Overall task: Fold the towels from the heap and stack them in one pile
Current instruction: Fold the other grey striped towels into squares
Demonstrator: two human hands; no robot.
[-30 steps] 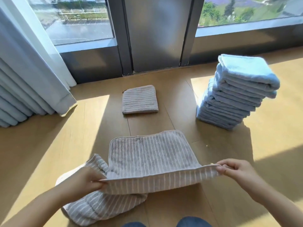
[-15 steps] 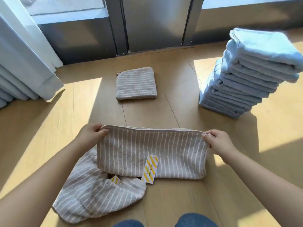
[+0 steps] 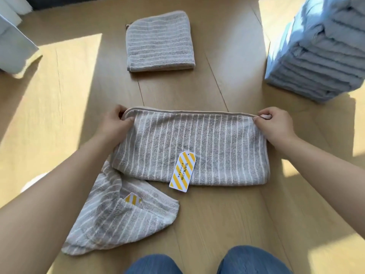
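Both hands, left [image 3: 115,126] and right [image 3: 275,126], arms extended, pinch far corners of half-folded striped towel [image 3: 197,151].

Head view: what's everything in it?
Half-folded towel: one, grey-beige striped, floor centre.
Folded towel: one, same stripes, beyond it.
Loose towel: one, same stripes, near left.
Tags: two, yellow-white, one on each nearer towel.
Stack: one, light blue towels, far right.
Curtain: one, white, far left.
Floor: one, tan wood, underneath all.
Knees: two, blue jeans, bottom edge.
Left grip: one, bare hand, pinching half-folded towel's far left corner.
Right grip: one, bare hand, pinching its far right corner.
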